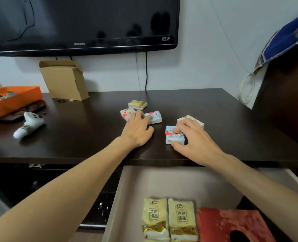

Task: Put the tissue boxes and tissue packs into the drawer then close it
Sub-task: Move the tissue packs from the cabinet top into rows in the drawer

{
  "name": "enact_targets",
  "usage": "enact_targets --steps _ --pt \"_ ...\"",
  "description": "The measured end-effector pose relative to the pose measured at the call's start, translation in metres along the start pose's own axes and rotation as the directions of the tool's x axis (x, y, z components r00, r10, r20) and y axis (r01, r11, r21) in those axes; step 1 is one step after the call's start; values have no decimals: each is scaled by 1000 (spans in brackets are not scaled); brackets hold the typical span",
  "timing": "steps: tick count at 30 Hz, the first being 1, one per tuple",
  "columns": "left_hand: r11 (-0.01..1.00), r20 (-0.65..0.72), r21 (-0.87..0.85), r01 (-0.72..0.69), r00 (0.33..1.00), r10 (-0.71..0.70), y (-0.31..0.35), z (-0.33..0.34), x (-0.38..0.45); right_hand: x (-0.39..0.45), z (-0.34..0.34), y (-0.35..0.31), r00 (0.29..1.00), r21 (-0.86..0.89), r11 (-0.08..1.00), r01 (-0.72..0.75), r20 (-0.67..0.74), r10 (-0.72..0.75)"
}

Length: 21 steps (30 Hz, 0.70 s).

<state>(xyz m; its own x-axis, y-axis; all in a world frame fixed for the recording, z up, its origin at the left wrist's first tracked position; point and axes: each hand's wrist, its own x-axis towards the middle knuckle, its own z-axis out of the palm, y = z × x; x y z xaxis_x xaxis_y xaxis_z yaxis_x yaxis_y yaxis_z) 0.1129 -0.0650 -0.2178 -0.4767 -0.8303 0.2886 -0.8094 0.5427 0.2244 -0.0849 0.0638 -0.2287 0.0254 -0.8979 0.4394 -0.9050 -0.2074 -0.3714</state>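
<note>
Several small tissue packs lie on the dark desk (85, 130). My left hand (137, 130) rests with its fingertips on a blue pack with red hearts (155, 117), beside a white pack (126, 114) and a yellow pack (137, 104). My right hand (195, 137) grips another blue heart pack (173, 137), thumb on its near edge. A white pack (195, 120) lies just behind that hand. Below the desk edge the drawer (162, 182) stands open, holding two yellow tissue packs (169, 219) and a red tissue box (232, 226).
A black TV (83, 23) hangs on the wall above. At the back left stand a cardboard box (64, 81) and an orange tray (13, 100). A white sock (29, 125) lies at the left. A dark cabinet (284, 102) rises at the right.
</note>
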Motion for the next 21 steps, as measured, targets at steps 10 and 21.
enact_targets --steps 10,21 --pt "988 -143 -135 -82 988 63 5 -10 -41 2 -1 1 976 161 967 -198 123 180" --pt "978 166 -206 -32 984 67 13 -57 -81 -8 -18 -17 986 266 952 -151 106 126"
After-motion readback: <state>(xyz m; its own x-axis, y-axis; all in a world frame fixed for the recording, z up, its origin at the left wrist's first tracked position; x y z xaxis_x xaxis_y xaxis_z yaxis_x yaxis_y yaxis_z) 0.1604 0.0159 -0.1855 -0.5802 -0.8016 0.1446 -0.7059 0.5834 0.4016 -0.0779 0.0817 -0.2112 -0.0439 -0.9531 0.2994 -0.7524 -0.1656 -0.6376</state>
